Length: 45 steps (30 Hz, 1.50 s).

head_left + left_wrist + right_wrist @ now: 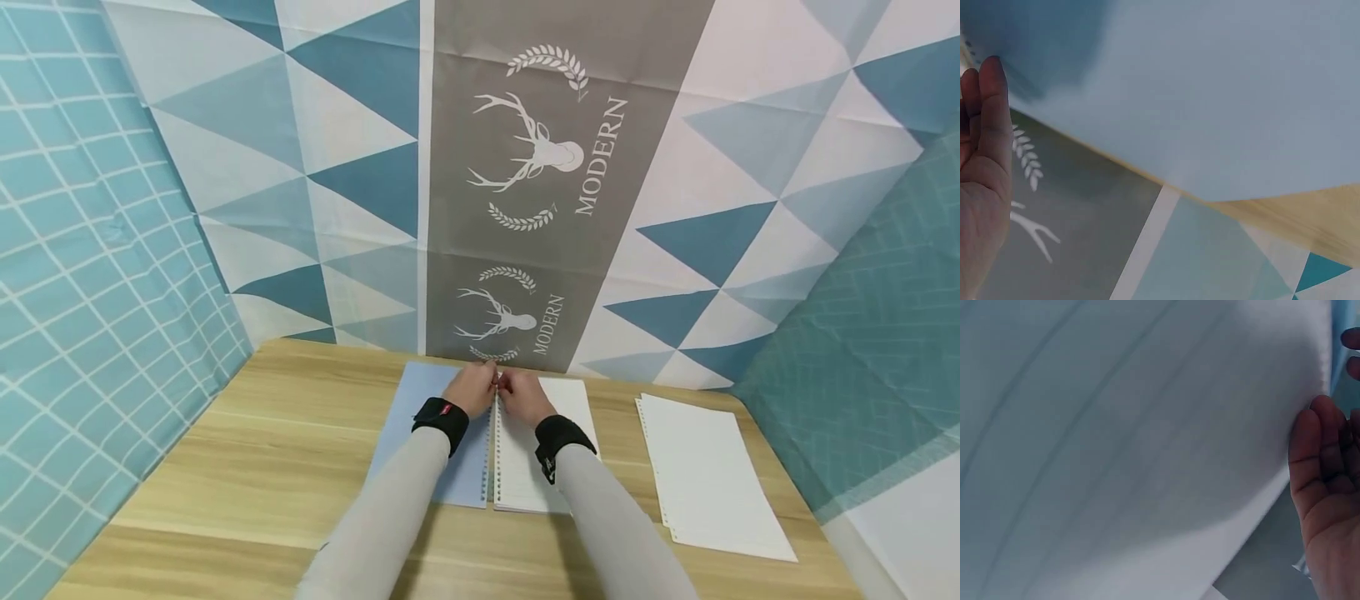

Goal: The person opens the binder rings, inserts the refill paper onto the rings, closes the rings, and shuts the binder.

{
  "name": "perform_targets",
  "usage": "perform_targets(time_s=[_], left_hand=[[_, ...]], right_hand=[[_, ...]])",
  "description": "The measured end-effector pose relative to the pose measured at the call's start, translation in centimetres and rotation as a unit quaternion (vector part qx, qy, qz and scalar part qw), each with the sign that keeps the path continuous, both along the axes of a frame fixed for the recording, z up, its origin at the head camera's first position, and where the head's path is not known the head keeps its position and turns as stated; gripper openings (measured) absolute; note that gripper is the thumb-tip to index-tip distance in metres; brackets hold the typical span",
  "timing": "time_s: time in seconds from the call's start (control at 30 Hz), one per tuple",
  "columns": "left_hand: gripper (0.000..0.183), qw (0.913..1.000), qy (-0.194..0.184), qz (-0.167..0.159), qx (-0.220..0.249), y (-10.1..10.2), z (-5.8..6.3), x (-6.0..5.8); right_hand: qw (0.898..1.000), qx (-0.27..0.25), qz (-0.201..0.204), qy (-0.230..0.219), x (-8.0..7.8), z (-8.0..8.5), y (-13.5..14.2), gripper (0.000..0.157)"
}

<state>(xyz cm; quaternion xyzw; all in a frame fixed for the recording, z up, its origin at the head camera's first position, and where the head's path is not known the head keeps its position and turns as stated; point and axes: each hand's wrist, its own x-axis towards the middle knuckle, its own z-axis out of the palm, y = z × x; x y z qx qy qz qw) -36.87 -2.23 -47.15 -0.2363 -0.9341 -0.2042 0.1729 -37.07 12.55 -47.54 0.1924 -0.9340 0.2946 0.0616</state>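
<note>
A loose-leaf notebook lies open on the table, its blue cover (459, 487) to the left and a stack of white lined pages (525, 492) to the right. Punched holes run down both inner edges, with a narrow gap between them. At the far end of this gap, my left hand (472, 389) pinches the notebook by the cover's holed edge. My right hand (525, 398) sits close beside it, fingers curled at the top inner corner of the pages (1147, 425). Fingertips of both hands nearly meet. Whatever small part lies between them is hidden.
Loose white punched sheets (712, 479) lie in a slightly uneven pile on the right of the wooden table (247, 467). A patterned cloth wall (360, 208) rises directly behind the table's back edge, close to my fingers. More cloth hangs at both sides.
</note>
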Motion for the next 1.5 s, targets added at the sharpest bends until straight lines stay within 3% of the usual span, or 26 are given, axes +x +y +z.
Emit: perform_targets(time_s=[0.27, 0.63, 0.77, 0.93, 1.2, 1.5], left_hand=[[0.009, 0.9998, -0.018, 0.010, -0.008, 0.4, -1.6, -0.8], [0.004, 0.9976, -0.014, 0.053, 0.041, 1.0, -3.2, -0.6], [0.003, 0.9965, -0.020, 0.072, 0.038, 1.4, -3.0, -0.4], [0.018, 0.9947, -0.036, 0.093, 0.025, 1.8, -2.5, -0.2], [0.014, 0.9940, -0.045, 0.097, 0.026, 2.1, -2.9, -0.4], [0.017, 0.9925, -0.055, 0.108, 0.016, 1.9, -2.7, -0.4]], right_hand=[[0.999, -0.001, -0.034, -0.010, -0.7, -1.8, 0.3, 0.005], [0.996, 0.040, -0.067, -0.031, -0.9, -2.4, -0.2, 0.005], [0.995, 0.042, -0.080, -0.034, -0.6, -1.9, -0.7, 0.006], [0.995, 0.041, -0.086, -0.035, -0.6, -1.6, -1.0, 0.005], [0.993, 0.040, -0.100, -0.041, -1.0, -2.1, -0.7, 0.005], [0.993, 0.036, -0.091, -0.064, -0.6, -1.3, -0.9, 0.005]])
